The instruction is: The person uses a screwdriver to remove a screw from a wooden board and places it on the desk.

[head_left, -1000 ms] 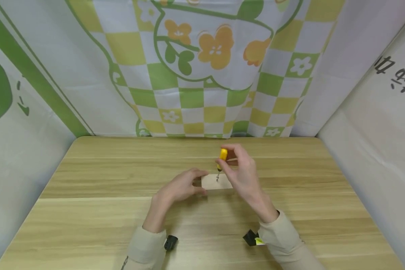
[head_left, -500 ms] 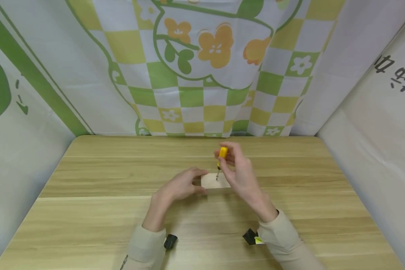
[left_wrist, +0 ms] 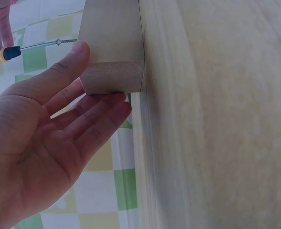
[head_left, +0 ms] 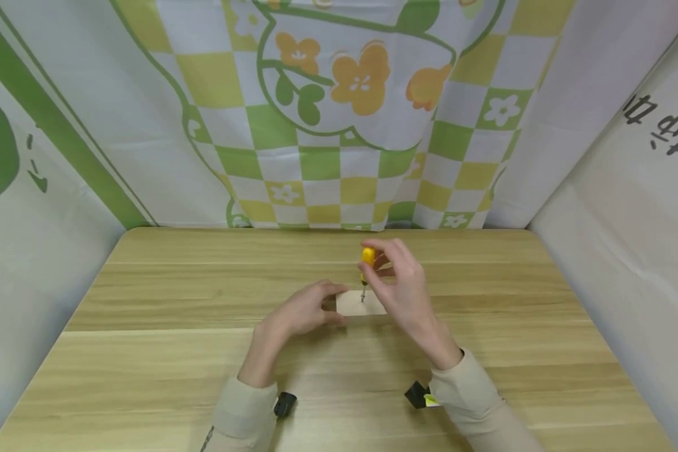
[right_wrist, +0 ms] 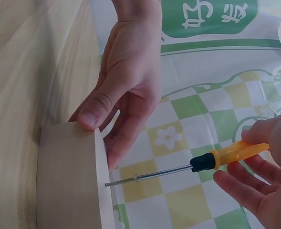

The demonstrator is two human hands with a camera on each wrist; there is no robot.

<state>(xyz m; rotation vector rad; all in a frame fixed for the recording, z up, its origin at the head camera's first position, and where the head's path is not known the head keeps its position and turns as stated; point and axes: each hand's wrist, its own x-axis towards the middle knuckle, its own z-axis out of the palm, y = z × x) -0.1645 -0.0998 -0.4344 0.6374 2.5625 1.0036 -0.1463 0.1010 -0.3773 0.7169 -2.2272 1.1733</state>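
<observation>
A pale wooden block (head_left: 347,302) lies on the table in the head view. Its left end is held by my left hand (head_left: 302,311), thumb on the near side and fingers on the far side. My right hand (head_left: 407,289) grips the yellow handle of a screwdriver (head_left: 368,257) between thumb and fingers. The shaft points down to a screw (right_wrist: 121,182), whose tip is at the block's top face. In the right wrist view most of the screw's thread shows above the wood. The right hand hides the block's right end in the head view.
The wood-grain table (head_left: 164,370) reaches back to a green, yellow and white checked cloth (head_left: 322,182). Pale panels rise on both sides. Black devices sit at both cuffs, the left device (head_left: 285,405) and the right device (head_left: 415,395).
The screwdriver handle has swung slightly left and stands more upright. My right fingers have shifted on the handle, loosening and closing again. The left hand and block have stayed nearly still.
</observation>
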